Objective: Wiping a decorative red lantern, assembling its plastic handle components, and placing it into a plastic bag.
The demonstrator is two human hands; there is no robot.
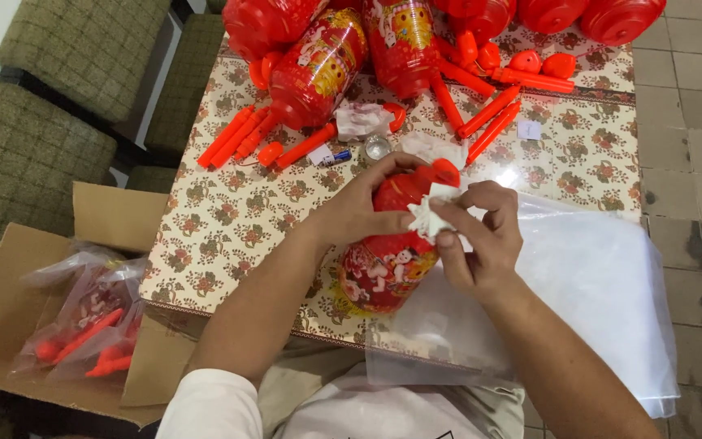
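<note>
My left hand [361,207] grips the upper part of a red lantern-shaped toy [383,268] with colourful cartoon figures on its lower half. My right hand [481,236] pinches a small crumpled white tissue [430,213] against the toy's red top, beside a small red knob [446,171]. The toy is held over the near edge of the floral-patterned table [229,219], above a clear plastic bag [595,284] lying across my lap.
Several more red lanterns [318,65] and loose orange-red stick handles [489,110] crowd the far end of the table, with white crumpled wrappers [361,120]. An open cardboard box [10,301] at lower left holds bagged toys [83,317]. Green cushioned chairs [34,154] stand at left, tiled floor [692,162] at right.
</note>
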